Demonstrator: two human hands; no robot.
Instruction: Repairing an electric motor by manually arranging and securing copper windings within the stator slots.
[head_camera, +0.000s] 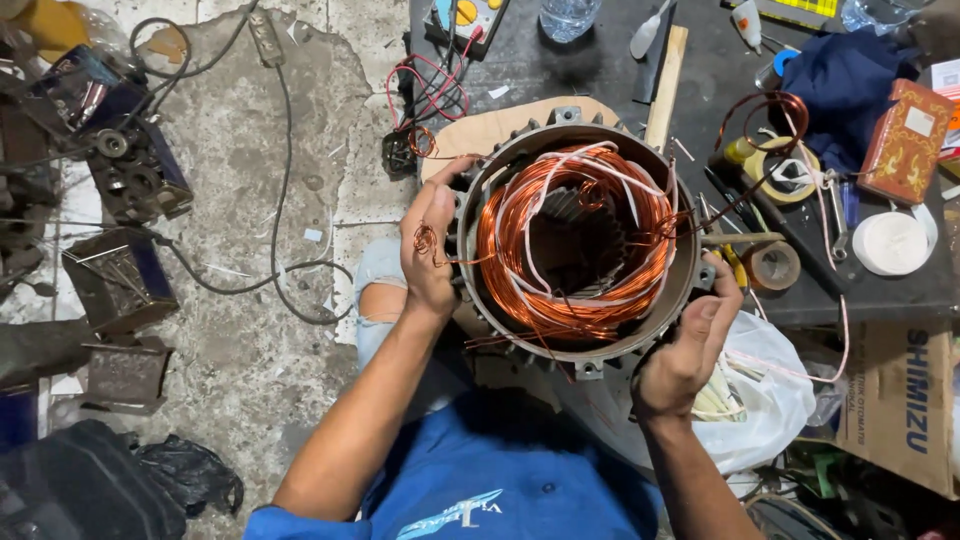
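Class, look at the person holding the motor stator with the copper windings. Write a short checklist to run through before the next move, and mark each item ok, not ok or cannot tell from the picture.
1. Both hands on the housing: left hand grips the left rim of the stator, right hand the lower right rim. Ok.
2. Stator supported: it rests partly on the black table edge and the lap. Cannot tell if steady.
3. Copper windings seated in the bore: coils ring the core, with white sleeving among them. Ok.
4. Loose wire ends tidy: stray copper strands trail by the left hand and at the lower rim. Not ok.
5. Table space free: tape rolls and tools crowd the right side. Not ok.
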